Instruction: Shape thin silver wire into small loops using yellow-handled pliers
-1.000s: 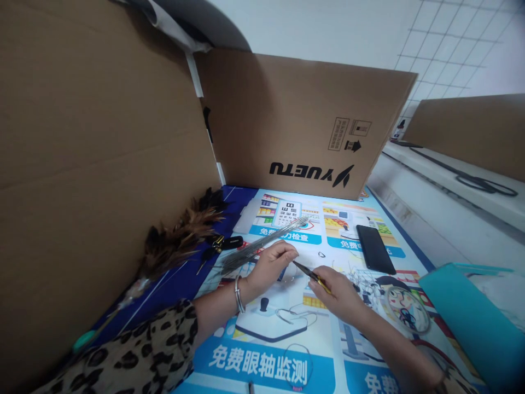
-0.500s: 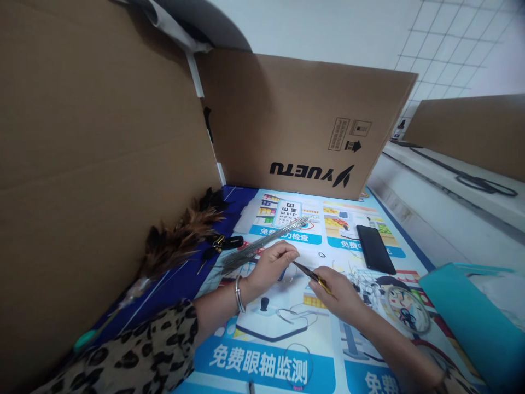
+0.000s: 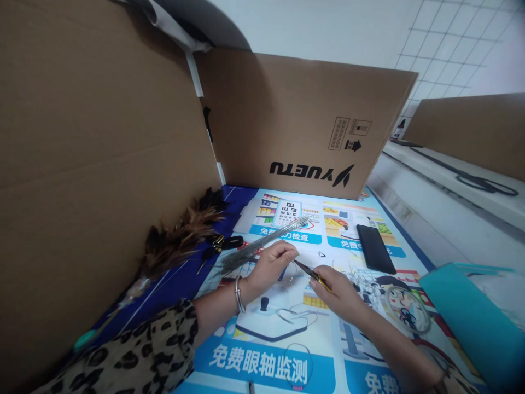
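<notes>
Pliers (image 3: 308, 272), one pair, left of the phone (image 3: 376, 249), clasped in the right hand's (image 3: 337, 293) grip. Left hand (image 3: 273, 265), farther left of the phone: grip closed, contents indiscernible; advisable: steady pressure, fingertips (image 3: 293, 254) clear of the pliers.

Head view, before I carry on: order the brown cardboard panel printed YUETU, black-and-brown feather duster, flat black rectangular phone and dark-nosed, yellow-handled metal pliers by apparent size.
1. Cardboard panel
2. Feather duster
3. Phone
4. Pliers, judged by the visible part; the handles are partly hidden.
</notes>
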A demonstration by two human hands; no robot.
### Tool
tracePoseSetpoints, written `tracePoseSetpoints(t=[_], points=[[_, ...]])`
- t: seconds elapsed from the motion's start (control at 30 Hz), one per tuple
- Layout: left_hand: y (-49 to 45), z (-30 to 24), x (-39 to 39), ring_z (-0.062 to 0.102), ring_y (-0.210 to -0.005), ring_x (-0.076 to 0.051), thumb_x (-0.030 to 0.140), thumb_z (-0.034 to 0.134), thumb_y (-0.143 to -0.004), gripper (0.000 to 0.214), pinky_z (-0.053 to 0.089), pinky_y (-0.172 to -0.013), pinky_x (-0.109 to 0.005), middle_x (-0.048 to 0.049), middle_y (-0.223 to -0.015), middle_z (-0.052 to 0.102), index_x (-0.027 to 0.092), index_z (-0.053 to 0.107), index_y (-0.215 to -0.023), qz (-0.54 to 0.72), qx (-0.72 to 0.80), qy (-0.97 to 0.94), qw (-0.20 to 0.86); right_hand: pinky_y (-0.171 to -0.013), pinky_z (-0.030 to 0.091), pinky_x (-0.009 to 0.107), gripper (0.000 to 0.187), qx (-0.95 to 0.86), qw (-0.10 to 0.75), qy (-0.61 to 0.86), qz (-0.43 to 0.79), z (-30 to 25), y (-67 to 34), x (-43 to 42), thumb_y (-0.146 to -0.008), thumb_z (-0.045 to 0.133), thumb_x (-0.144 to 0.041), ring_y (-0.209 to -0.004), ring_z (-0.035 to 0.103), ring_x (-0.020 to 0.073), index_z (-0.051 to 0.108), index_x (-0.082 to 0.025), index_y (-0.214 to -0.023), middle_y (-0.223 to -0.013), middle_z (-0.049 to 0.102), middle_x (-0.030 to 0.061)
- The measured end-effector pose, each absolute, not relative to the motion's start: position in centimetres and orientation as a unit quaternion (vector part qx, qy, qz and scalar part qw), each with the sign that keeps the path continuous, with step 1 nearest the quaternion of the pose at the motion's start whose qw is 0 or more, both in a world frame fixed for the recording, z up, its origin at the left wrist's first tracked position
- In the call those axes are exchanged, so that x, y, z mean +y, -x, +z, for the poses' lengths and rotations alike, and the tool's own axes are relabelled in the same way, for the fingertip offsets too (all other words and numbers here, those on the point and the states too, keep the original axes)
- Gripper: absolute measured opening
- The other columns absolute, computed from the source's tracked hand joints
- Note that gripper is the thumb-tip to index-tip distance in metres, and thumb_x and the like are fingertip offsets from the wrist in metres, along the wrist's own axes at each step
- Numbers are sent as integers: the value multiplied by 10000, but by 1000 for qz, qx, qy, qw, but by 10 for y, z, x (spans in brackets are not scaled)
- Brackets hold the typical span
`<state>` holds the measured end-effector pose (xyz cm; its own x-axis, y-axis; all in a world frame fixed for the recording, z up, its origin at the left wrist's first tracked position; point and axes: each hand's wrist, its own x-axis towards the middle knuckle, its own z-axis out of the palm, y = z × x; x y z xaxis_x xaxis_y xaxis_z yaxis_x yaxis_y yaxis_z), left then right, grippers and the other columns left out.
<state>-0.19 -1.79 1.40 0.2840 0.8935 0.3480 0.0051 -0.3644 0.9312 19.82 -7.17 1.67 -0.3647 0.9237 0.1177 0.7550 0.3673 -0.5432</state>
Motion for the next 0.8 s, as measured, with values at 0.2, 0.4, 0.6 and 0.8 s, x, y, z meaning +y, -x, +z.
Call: tracePoseSetpoints(t=[0.2,0.4,0.6,0.8], points=[[2,14,-17,493,-701,-108,308,513,-835,193,409,-662,-224,-20,-770,556,147,606,-782,493,339,-665,448,-644,386,265,183,-803,210,519,204,18,-197,-74,-875,418,-378,-727,511,154,502,-216,-879,-806,548,15],[2,14,-18,494,-711,-107,290,516,-841,179,404,-679,-227,-14,-754,550,147,603,-779,496,331,-672,439,-645,385,265,183,-803,203,524,196,19,-197,-74,-876,412,-377,-727,510,156,500,-217,-876,-804,546,15],[2,16,-19,501,-729,-112,279,511,-844,173,403,-698,-233,-12,-749,549,152,595,-761,499,334,-682,418,-644,381,263,178,-803,198,529,188,21,-195,-76,-873,410,-374,-728,509,157,494,-217,-871,-805,543,14],[2,17,-20,507,-740,-121,291,509,-841,185,409,-718,-246,-19,-758,554,153,598,-756,499,341,-686,405,-626,374,255,176,-803,191,531,190,22,-193,-76,-878,400,-368,-706,504,151,476,-215,-837,-784,536,6]])
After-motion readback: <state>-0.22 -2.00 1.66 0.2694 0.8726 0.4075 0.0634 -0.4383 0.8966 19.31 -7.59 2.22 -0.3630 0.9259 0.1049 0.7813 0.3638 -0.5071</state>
